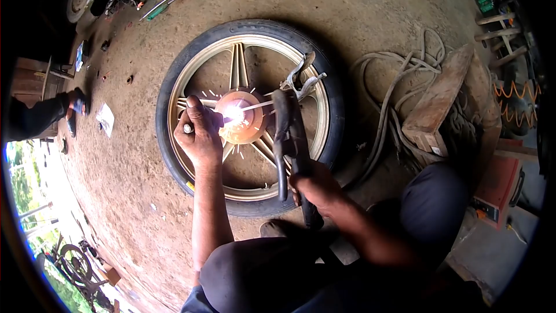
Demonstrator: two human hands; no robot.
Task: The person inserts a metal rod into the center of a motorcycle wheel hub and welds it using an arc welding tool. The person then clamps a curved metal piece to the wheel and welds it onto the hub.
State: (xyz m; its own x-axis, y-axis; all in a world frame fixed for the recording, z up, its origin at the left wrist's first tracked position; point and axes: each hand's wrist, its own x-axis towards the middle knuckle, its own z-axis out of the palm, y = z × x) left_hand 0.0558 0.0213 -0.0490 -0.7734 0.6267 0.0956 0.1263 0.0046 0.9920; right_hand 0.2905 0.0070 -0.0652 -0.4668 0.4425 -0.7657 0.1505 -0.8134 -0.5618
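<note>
A motorcycle wheel (334,116) with a black tire and pale spoked rim lies flat on the floor in front of me. My right hand (315,182) is wrapped around a dark welding electrode holder (298,153). From its jaws a thin welding rod (262,105) reaches to the wheel hub (250,131), where a bright arc glares and sparks fly. My left hand (200,130), a ring on one finger, is closed beside the arc, over the rim's left part. Glare and the fingers hide what it grips. A metal clamp (302,84) sits at the rim's upper right.
Coiled cables (385,95) and a wooden piece (437,98) lie on the right, near a red machine (498,182). A green-handled screwdriver (159,10) and scattered parts lie upper left. Another person's feet (75,107) stand at left. My knees (434,203) frame the near side.
</note>
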